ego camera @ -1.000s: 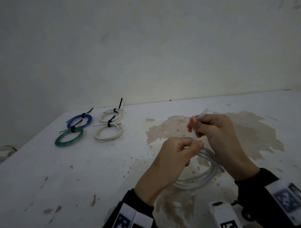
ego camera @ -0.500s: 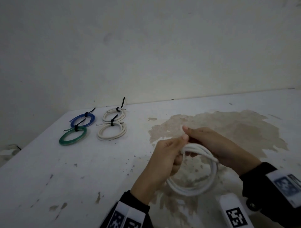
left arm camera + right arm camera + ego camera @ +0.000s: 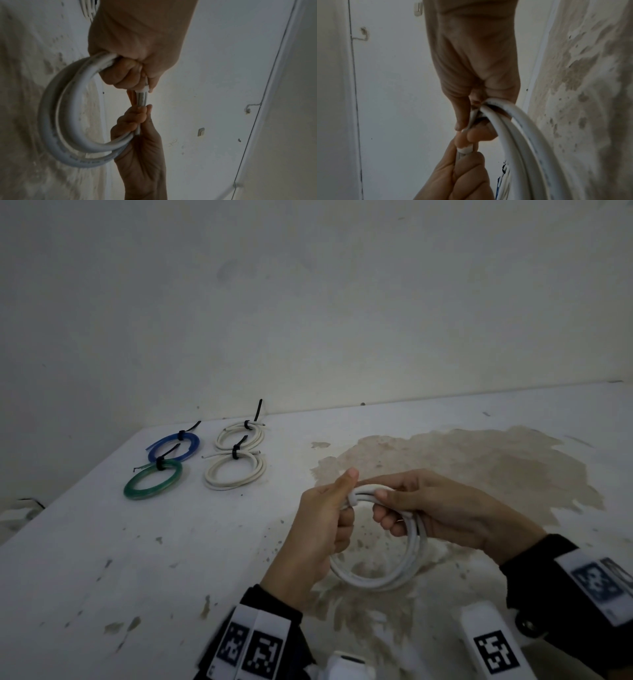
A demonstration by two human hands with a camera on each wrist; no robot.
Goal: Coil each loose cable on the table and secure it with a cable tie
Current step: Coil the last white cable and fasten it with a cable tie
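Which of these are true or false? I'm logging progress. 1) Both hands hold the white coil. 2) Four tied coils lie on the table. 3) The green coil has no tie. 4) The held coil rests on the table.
1) True: left hand and right hand grip the white coil.
2) True: blue coil, green coil, two white ones.
3) False: a black tie binds it.
4) False: it appears lifted above the table.

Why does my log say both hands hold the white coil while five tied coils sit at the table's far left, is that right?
Not quite: the head view shows four tied coils, blue, green and two white ones. Left hand and right hand do both hold the white coil.
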